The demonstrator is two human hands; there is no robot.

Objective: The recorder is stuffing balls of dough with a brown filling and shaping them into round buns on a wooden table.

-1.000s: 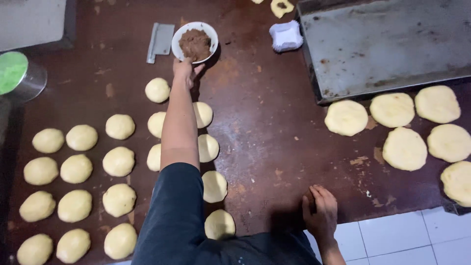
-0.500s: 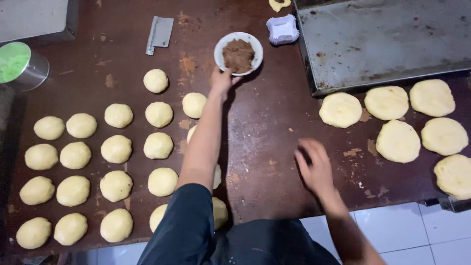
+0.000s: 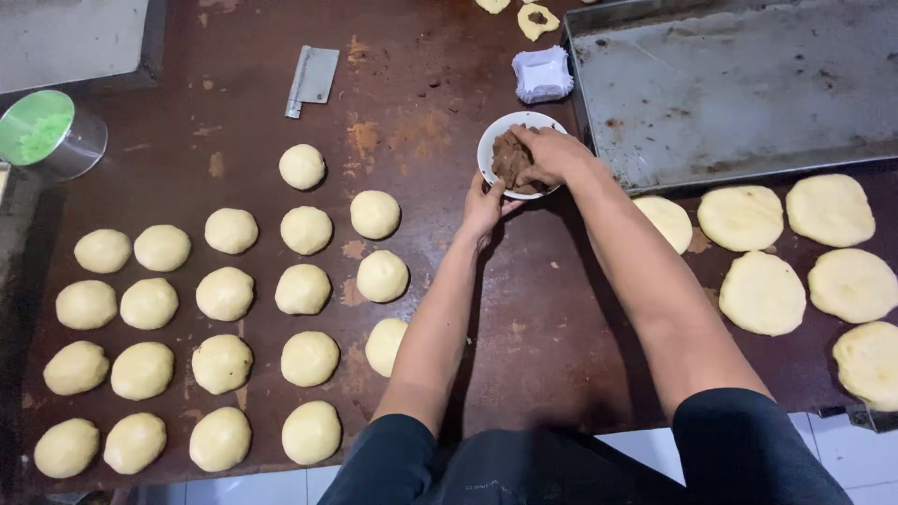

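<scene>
Both hands meet at a small white bowl (image 3: 498, 142) of brown filling (image 3: 513, 161), which sits on the dark brown table (image 3: 421, 103) just left of the near-left corner of a big metal baking tray (image 3: 748, 84). Reaching from the near side, the left hand (image 3: 485, 204) grips the bowl's near rim, fingers curled under its edge. From the right, the right hand (image 3: 552, 154) comes over the bowl with its fingers bunched down into the filling, pinching at it (how much they have taken cannot be told).

Left of the arms, rows of round dough balls (image 3: 224, 295) cover the table, the nearest ones partly hidden behind the left forearm. To the right, near the tray's front edge, lie flattened dough discs (image 3: 762, 292), wider and thinner than the balls. Farther off, just beyond the bowl, sits a white paper cup liner (image 3: 543, 75). A metal scraper (image 3: 311, 79) lies at the far middle-left, and a steel tin with green contents (image 3: 47, 131) stands at the far left edge.
</scene>
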